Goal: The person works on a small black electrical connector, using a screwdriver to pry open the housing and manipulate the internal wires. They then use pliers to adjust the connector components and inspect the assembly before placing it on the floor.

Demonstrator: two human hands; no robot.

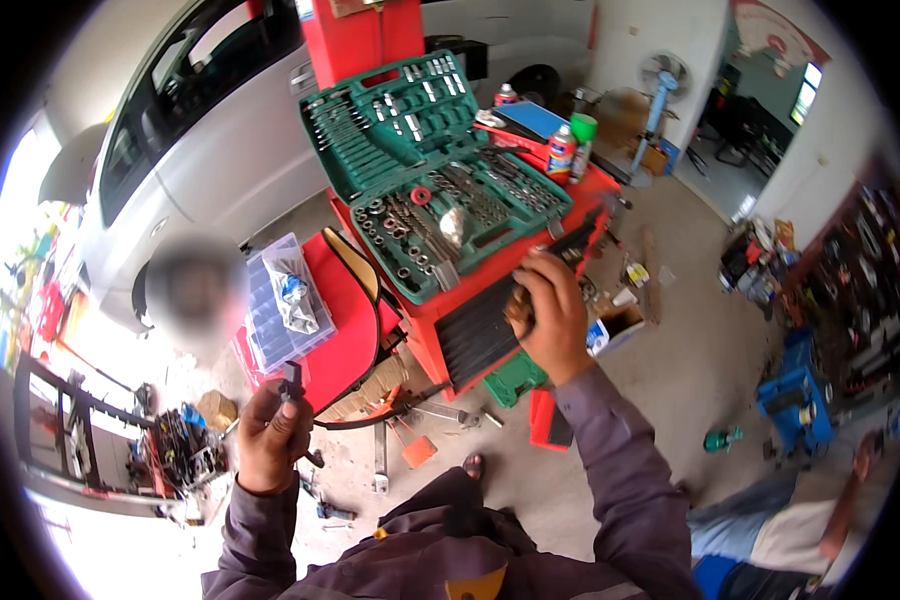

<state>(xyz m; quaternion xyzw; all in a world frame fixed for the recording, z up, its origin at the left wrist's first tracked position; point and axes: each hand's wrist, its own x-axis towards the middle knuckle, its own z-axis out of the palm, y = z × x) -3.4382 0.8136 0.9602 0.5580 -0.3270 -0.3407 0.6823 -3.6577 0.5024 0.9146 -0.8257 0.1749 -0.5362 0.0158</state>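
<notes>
A small dark grey block (290, 378), squared at its top and notched lower down, stands up from the person's left hand (270, 432), near the near-left corner of a red panel (350, 355). The left thumb and fingers are clamped on its lower end, with the forearm rising from the lower edge. The right hand (550, 315) is raised well apart, back of the hand showing and fingers curled inward; whether it grips anything I cannot tell. It covers part of the black drawer front (475, 345) of a red cart (422, 338). On that cart lies an open green case (370, 160) of sockets and bits, with 2 spray cans (561, 152) just beyond its right end. A clear compartment box (262, 325) rests on the panel, a plastic packet (298, 305) on top. Past them stands a silver vehicle (235, 140); at lower right is another person (785, 525), partly cut off.
</notes>
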